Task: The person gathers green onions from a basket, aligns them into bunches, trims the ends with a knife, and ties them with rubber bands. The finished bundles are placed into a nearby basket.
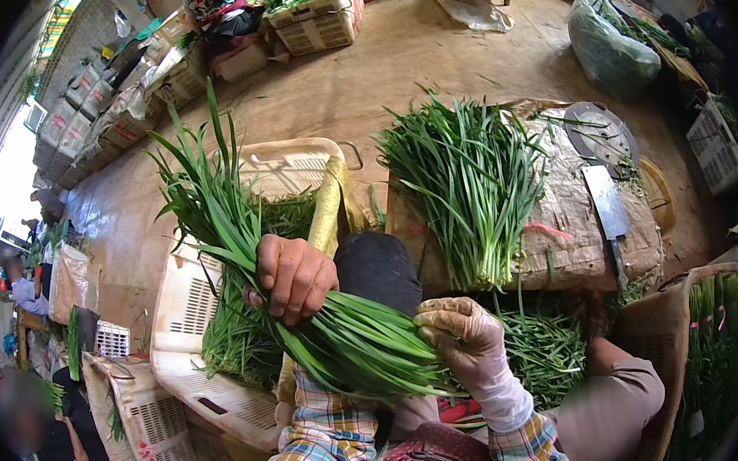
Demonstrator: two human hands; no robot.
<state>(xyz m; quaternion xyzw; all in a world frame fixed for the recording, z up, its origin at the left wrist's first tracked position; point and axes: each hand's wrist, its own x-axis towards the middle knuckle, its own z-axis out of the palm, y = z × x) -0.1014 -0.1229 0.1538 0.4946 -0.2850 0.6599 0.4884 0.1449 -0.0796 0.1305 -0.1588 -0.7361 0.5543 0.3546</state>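
My left hand (295, 276), bare, grips a long bunch of green chives (344, 337) around its middle, leaves pointing up and to the left. My right hand (465, 333), in a dirty pale glove, closes on the cut stem end of the same bunch at the lower right. The bunch hangs over a white plastic crate (182, 313) that holds more chives. A second pile of chives (472, 184) lies fanned out on a cardboard-covered block (580, 226) just beyond my right hand.
A cleaver (607, 205) and a round metal lid (599, 130) lie on the block's right side. More crates (319, 15) of greens line the far wall, a filled plastic bag (610, 43) sits at upper right. A seated person (43, 427) is at lower left.
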